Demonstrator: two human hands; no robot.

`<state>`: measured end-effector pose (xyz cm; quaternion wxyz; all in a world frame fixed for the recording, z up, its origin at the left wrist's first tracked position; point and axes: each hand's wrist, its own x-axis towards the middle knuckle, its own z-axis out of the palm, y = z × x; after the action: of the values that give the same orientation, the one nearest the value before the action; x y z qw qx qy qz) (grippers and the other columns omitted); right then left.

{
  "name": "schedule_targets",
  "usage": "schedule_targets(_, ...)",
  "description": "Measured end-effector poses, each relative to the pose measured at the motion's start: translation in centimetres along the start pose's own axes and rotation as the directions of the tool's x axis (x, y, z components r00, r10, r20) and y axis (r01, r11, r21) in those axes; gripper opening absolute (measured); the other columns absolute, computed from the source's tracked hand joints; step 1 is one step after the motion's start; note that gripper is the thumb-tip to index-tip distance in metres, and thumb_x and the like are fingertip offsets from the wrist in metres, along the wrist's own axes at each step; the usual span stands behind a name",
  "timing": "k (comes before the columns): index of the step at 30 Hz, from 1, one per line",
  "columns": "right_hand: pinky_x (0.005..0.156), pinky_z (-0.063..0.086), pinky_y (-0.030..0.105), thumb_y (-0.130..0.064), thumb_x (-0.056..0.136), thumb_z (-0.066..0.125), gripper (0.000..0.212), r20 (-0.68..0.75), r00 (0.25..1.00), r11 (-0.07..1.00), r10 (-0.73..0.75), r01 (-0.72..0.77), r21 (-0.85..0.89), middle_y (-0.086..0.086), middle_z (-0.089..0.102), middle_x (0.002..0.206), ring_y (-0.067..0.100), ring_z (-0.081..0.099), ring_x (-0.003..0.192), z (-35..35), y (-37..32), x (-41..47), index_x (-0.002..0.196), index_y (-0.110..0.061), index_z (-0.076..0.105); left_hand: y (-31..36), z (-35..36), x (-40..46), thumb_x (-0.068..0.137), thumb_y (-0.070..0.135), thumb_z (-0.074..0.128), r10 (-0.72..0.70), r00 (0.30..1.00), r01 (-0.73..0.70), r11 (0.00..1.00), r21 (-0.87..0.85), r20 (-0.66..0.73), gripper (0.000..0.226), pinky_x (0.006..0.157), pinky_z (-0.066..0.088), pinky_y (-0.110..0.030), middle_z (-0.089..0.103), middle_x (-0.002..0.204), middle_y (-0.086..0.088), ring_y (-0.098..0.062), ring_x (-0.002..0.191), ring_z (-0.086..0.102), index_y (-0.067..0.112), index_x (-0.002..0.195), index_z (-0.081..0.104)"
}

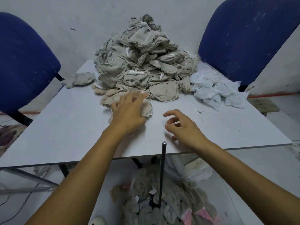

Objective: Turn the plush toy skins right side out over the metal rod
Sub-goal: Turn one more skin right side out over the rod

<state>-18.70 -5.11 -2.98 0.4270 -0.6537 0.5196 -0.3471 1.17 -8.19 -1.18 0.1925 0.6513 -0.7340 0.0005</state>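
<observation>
Left hand (129, 111) reaching forward to the near edge of the heap, its fingers curled over one beige plush toy skin (146, 107) lying seam side out on the desk (65, 127); the hand covers most of the piece, and the fingers appear to be gathering it for a pick-up. Right hand (181, 127) hovering just above the desk surface, well short of the heap, fingers loosely curled and holding nothing, probably waiting to take a share of the skin once it is drawn back. Pile of unturned skins (142, 65) stacked at the far middle of the desk, within reach of either arm, with a crumpled white cloth (217, 91) beside it to the right and one stray skin (82, 78) to the left. Metal rod (162, 172) standing upright at the near edge of the desk, between the two forearms, its rounded tip just above the desk edge; this position likely lets a skin be pushed down over it straight from the hands. Finished skins (170, 208) lying on the floor around the base of the rod, fur side out with pink ear pieces showing, presumably dropped there after turning. Blue chairs (240, 43) flanking the desk
</observation>
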Motion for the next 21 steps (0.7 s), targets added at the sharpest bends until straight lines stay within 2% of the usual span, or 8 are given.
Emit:
schedule_targets(2,0.074,0.056,0.044,-0.014,0.090,0.059,0.021,0.002,1.000,1.000,0.013,-0.013,-0.005,-0.008,0.063,0.088,0.013,0.061,0.074,0.1,0.4,0.1,0.102,-0.031,0.065,-0.5,0.7,0.0,0.085,0.019,0.064,-0.009,1.000,0.009,1.000,0.015,0.000,0.049,0.099,0.025,-0.042,0.051,0.140,0.006,-0.021,0.130,0.037,0.033,0.132,0.058)
schedule_targets(5,0.074,0.055,0.043,-0.014,0.090,0.060,0.021,0.009,0.999,0.999,0.032,-0.032,0.024,-0.013,0.063,0.080,0.010,0.059,0.072,0.1,0.8,0.1,0.096,-0.032,0.068,0.2,0.0,0.1,0.091,0.015,0.067,-0.016,0.941,-0.063,0.973,-0.220,-0.338,0.028,0.090,0.043,-0.036,0.070,0.115,-0.004,-0.026,0.106,0.060,0.016,0.118,0.071)
schedule_targets(7,0.071,0.055,0.041,-0.013,0.089,0.060,0.023,-0.007,0.999,0.995,0.048,-0.047,0.087,-0.014,0.063,0.081,0.010,0.059,0.070,0.0,0.8,0.2,0.097,-0.034,0.067,1.1,-1.0,0.6,0.091,0.014,0.069,-0.087,0.889,-0.130,0.893,-0.430,-0.450,0.027,0.086,0.048,-0.030,0.071,0.110,-0.003,-0.020,0.099,0.063,0.013,0.117,0.072)
schedule_targets(11,0.078,0.058,0.044,-0.012,0.089,0.065,0.038,-0.036,0.997,0.974,0.074,-0.064,0.217,-0.001,0.059,0.113,0.019,0.065,0.087,-0.1,0.4,0.1,0.115,-0.039,0.058,3.2,-2.7,0.7,0.091,0.011,0.069,-0.195,0.880,-0.220,0.640,-0.736,-0.433,0.025,0.091,0.051,-0.028,0.066,0.110,0.000,-0.013,0.104,0.062,0.013,0.116,0.070)
schedule_targets(13,0.086,0.059,0.041,-0.018,0.090,0.070,0.053,0.018,0.998,0.921,0.055,-0.058,0.386,0.000,0.055,0.127,0.019,0.065,0.107,-0.2,0.0,0.1,0.129,-0.044,0.048,3.9,-3.0,0.5,0.089,0.012,0.071,-0.116,0.887,-0.277,0.640,-0.717,-0.446,0.025,0.089,0.049,-0.021,0.062,0.107,0.001,-0.008,0.101,0.060,0.016,0.113,0.069)
schedule_targets(15,0.092,0.057,0.046,-0.025,0.086,0.074,0.062,0.115,0.993,0.791,0.005,-0.074,0.607,0.001,0.059,0.132,0.020,0.064,0.117,-0.2,-0.7,0.3,0.137,-0.041,0.042,4.7,-2.9,-0.1,0.088,0.018,0.070,0.069,0.935,-0.309,0.638,-0.705,-0.347,0.022,0.082,0.050,-0.018,0.065,0.102,0.005,-0.001,0.096,0.061,0.021,0.110,0.069)
schedule_targets(18,0.090,0.056,0.052,-0.025,0.084,0.075,0.051,0.133,0.990,0.635,-0.047,-0.073,0.769,0.012,0.069,0.119,0.026,0.069,0.109,-0.2,-1.5,0.6,0.131,-0.015,0.055,5.7,-2.1,-1.0,0.098,0.026,0.053,0.181,0.973,-0.220,0.564,-0.796,-0.141,0.020,0.083,0.057,-0.039,0.072,0.094,0.005,-0.014,0.092,0.069,0.024,0.108,0.071)
schedule_targets(21,0.078,0.057,0.041,-0.005,0.090,0.065,0.022,0.046,0.998,0.762,-0.048,0.006,0.648,0.013,0.072,0.097,0.028,0.070,0.092,-0.9,-1.2,0.8,0.112,-0.009,0.065,5.2,-1.4,-0.6,0.097,0.016,0.059,0.098,0.984,-0.178,0.664,-0.727,-0.151,0.022,0.081,0.054,-0.037,0.068,0.095,0.003,-0.013,0.090,0.066,0.024,0.115,0.068)
